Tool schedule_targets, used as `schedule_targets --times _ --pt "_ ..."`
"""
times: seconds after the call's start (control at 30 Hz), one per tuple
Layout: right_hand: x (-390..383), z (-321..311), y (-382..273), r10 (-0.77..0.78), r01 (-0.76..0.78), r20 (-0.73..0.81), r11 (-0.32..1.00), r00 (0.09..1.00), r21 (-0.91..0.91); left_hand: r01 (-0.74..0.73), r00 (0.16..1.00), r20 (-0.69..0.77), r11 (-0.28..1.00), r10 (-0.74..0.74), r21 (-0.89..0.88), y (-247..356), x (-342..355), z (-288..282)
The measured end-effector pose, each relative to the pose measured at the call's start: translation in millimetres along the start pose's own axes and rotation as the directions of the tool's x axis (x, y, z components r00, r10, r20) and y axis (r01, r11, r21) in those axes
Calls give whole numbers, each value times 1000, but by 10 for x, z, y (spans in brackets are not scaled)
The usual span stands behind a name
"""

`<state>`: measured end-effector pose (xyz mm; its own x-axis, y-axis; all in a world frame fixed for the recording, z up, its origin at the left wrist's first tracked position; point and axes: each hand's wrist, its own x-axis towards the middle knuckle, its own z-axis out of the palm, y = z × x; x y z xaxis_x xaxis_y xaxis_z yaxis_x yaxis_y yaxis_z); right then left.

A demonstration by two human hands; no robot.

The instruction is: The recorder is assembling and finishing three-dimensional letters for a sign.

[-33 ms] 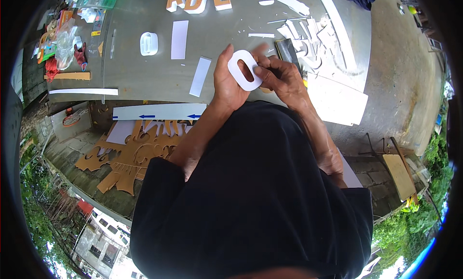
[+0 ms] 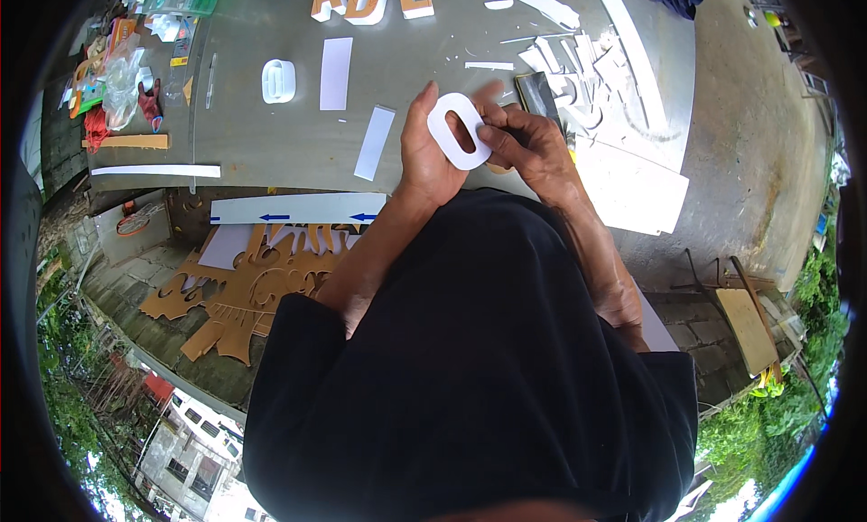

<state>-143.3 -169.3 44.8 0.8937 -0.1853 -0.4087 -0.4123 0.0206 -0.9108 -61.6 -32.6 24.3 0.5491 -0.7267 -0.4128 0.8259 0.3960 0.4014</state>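
Note:
A white oval ring with a long oval opening, flat-faced like a cut-out block letter, is held between my two hands just in front of my body. My left hand cradles its left side, thumb upright and the other fingers hidden behind the piece. At its right edge, my right hand pinches the ring with thumb and bent fingers. Some fingertips behind it look blurred. A second white oval piece with tall sides stands on the grey table, away to the left.
Brown-faced block letters with white sides stand at the far edge. White strips lie nearer. White offcuts are heaped right, by a dark box-like block. Tools and bags crowd the left. Below sit cut brown sheets.

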Motion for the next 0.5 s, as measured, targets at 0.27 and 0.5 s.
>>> schedule_targets --times 0.27,0.5 --pt "-61 98 26 7 6 -30 911 1000 413 -118 989 101 987 107 113 -32 38 -12" --pt "-100 99 -34 39 -20 -48 937 998 348 -113 979 179 990 96 87 -24 37 5"
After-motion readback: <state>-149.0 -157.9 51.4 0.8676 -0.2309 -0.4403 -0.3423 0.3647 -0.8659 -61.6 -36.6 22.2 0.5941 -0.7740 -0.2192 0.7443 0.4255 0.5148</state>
